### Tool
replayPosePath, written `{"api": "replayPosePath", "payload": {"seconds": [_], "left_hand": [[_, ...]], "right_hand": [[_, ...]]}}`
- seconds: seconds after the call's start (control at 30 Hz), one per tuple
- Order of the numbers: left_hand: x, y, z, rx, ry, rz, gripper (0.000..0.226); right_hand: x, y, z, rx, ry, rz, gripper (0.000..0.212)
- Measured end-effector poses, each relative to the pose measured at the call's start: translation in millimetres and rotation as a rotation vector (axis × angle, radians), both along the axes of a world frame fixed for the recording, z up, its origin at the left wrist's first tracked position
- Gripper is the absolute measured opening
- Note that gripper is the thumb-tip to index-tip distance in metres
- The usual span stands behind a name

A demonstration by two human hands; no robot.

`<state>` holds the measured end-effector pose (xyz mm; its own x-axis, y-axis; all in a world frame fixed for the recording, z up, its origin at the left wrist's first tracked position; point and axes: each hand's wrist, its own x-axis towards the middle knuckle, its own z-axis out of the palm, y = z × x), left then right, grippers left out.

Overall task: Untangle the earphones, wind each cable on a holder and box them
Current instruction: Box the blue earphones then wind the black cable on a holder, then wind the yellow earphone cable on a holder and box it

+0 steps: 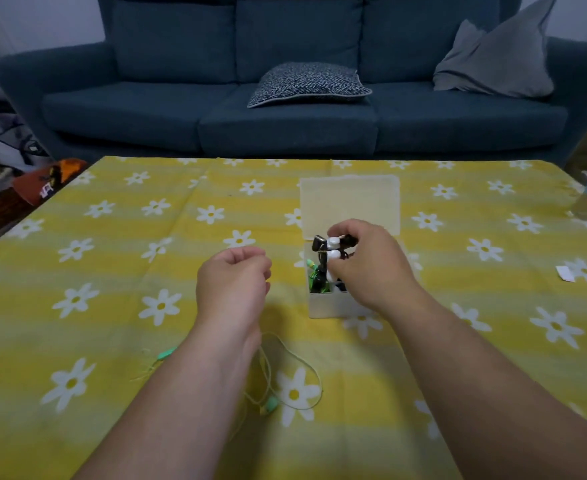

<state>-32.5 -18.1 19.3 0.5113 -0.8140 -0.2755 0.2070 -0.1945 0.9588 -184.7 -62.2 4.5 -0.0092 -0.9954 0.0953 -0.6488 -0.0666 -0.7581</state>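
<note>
A wound set of white earphones on a black holder [332, 249] is pinched in the closed fingers of the right hand [365, 265], directly above the open translucent box [323, 304]. It is held upright, apparently so that it can be lowered into the narrow space beside the green earphones [316, 277] already stowed inside. The box lid [351, 202] is swung back and stands behind the hand, so the opening is left free.

The left hand [233, 282] is loosely curled, hovering just beside the box; nothing can be made out in its grasp. It seems to be kept near to steady the box if needed.

On the counter [112, 271], close to the person, a pale yellow-green earphone set [287, 358] is lying in loose loops, partly hidden under the left forearm. It is not yet wound, so the task is judged to be partway done, with this cable left for a holder.
</note>
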Motion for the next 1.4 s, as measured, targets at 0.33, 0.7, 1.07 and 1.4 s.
{"api": "replayPosePath", "payload": {"seconds": [0.33, 0.7, 1.07, 1.4], "left_hand": [[36.0, -1.8, 4.9, -0.028, -0.118, 0.1, 0.018], [48.5, 3.4, 5.9, -0.033, -0.103, 0.114, 0.019], [93.8, 1.8, -10.4, 0.209, -0.714, -0.085, 0.025], [101.3, 17.7, -39.0, 0.738, -1.336, -0.75, 0.038]], "right_hand": [[19.6, 1.8, -18.6, 0.015, 0.368, 0.039, 0.029], [26.2, 15.2, -16.1, -0.082, 0.316, 0.027, 0.029], [30.8, 28.2, 2.1, -0.087, 0.329, 0.053, 0.033], [66.2, 74.9, -11.6, 0.23, 0.577, 0.754, 0.058]]}}
